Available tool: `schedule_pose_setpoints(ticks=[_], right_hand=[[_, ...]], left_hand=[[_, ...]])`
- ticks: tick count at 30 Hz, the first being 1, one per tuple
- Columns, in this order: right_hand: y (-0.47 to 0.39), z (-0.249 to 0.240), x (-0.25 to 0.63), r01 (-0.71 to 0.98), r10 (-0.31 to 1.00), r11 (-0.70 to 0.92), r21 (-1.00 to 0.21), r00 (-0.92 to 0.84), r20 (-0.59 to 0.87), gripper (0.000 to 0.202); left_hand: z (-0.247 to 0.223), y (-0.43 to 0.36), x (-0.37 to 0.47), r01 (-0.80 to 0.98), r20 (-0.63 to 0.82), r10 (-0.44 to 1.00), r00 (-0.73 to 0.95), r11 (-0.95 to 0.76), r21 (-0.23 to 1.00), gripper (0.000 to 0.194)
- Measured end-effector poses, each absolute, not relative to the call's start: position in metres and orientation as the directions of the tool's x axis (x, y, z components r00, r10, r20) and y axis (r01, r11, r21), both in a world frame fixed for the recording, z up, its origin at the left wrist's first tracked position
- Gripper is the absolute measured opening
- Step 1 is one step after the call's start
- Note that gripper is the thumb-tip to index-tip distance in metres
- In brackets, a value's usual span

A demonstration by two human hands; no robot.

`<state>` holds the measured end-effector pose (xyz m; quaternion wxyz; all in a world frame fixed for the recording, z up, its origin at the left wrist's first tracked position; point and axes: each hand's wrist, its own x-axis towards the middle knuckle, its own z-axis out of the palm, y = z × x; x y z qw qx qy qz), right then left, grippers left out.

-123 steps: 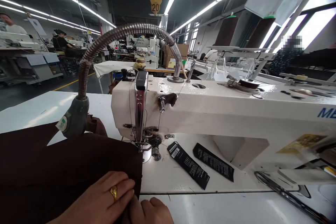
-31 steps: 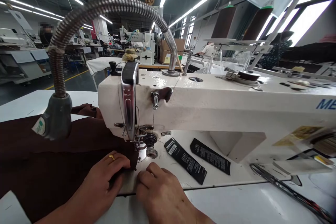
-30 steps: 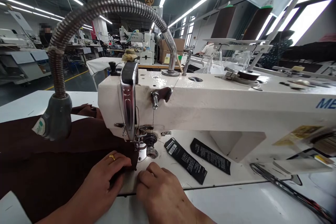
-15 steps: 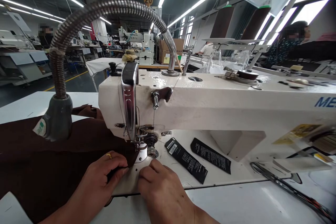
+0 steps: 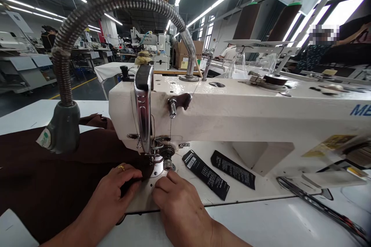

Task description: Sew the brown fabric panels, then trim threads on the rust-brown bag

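Note:
Dark brown fabric (image 5: 72, 158) spreads over the left of the table and runs under the presser foot (image 5: 152, 159) of a white sewing machine (image 5: 220, 108). My left hand (image 5: 111, 193), with a ring on one finger, pinches the fabric's edge just in front of the needle area. Close by on the machine bed, my right hand (image 5: 179, 204) is closed with its fingers curled under; anything inside them is hidden. Two black printed labels, one with a barcode (image 5: 206, 175) and one with text only (image 5: 233, 170), lie on the bed right of my right hand.
A lamp head (image 5: 62, 127) on a bent flexible neck hangs over the fabric. Black-handled tweezers or snips, unclear which, lie at the right (image 5: 321, 208). Brown thread cones (image 5: 246, 23) stand behind the machine. A person (image 5: 321, 46) is at the far right.
Both hands keep almost the same place and grip. My right fingers have shifted slightly up toward the needle plate. The person at the far right has changed posture.

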<state>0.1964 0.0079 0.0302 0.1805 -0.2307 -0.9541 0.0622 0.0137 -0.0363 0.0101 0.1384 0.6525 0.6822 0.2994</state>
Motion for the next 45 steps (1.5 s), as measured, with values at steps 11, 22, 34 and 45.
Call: schedule_pose_setpoints(ticks=[11,22,34,45], right_hand=[[0.007,0.03,0.195,0.421,0.498,0.865,-0.274,-0.792,0.354,0.023],[0.008,0.018,0.196,0.298,0.377,0.921,-0.252,-0.844,0.381,0.016],[0.004,0.035,0.193,0.268,0.248,0.96,0.077,-0.948,0.197,0.009],[0.012,0.035,0.192,0.347,0.332,0.937,0.049,-0.923,0.193,0.016]], left_hand=[[0.022,-0.035,0.023,0.88,0.527,0.809,0.259,-0.423,0.217,0.023],[0.025,-0.041,0.028,0.767,0.5,0.747,0.438,-0.601,0.225,0.028],[0.027,-0.045,0.013,0.631,0.483,0.691,0.538,-0.71,0.314,0.029],[0.023,-0.03,0.009,0.651,0.501,0.7,0.509,-0.694,0.307,0.03]])
